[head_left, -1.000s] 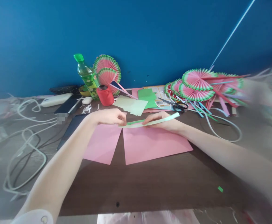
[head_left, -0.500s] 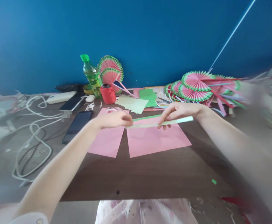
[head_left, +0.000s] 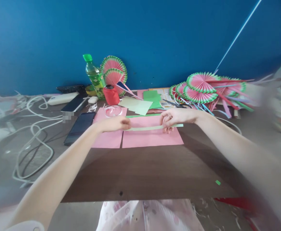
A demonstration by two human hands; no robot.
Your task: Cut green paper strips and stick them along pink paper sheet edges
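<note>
Between my two hands a narrow pale green paper strip (head_left: 146,128) runs left to right, just over a pink paper sheet (head_left: 152,139). My left hand (head_left: 117,124) is closed, pinching the strip's left end. My right hand (head_left: 168,120) pinches the strip nearer its right end, which sticks out past the fingers. A green edge (head_left: 140,116) shows along the far side of that pink sheet. A second pink sheet (head_left: 106,139) lies beside it, partly under my left hand, with a roll of clear tape (head_left: 113,111) on it.
Behind stand a green-capped bottle (head_left: 94,78), a red spool (head_left: 111,95) and pleated paper fans (head_left: 113,72). More fans (head_left: 203,88) pile up at right, near scissors (head_left: 175,104). Phones (head_left: 80,128) and white cables (head_left: 38,138) lie left. A green scrap (head_left: 217,182) sits near the front edge.
Both hands have moved slightly left with the strip, which now lies more level and shows less beyond my right hand. The pink sheets have shifted left and away, closer together.
</note>
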